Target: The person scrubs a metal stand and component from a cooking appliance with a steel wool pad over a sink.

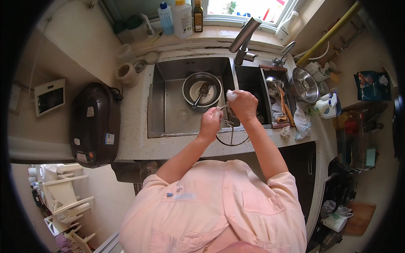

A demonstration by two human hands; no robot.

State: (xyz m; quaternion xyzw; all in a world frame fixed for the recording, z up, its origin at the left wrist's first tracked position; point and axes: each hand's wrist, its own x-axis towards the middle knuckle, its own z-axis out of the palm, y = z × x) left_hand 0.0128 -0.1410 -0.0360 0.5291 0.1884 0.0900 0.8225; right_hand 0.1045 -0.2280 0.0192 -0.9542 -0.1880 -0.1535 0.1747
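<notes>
My left hand (211, 124) grips a metal wire rack with a round rim (232, 145) over the front edge of the sink. Part of the rack is hidden behind my fingers. My right hand (245, 106) is closed around a whitish wad (232, 95), perhaps a cloth or scrubbing pad, and is close to the rack's upper wire. Beyond both hands, a round metal pan (187, 91) rests in the large steel sink basin (167, 110). Inside the pan lies a dark-headed utensil (202, 91) with its handle over the rim.
A steel faucet (245, 36) rises behind the basins. The narrow right basin holds orange-handled utensils (282, 98). To the right are a steel bowl (304, 85), a spray bottle (326, 102) and a white cloth (303, 121). A dark appliance (95, 126) stands at left; bottles (182, 20) line the sill.
</notes>
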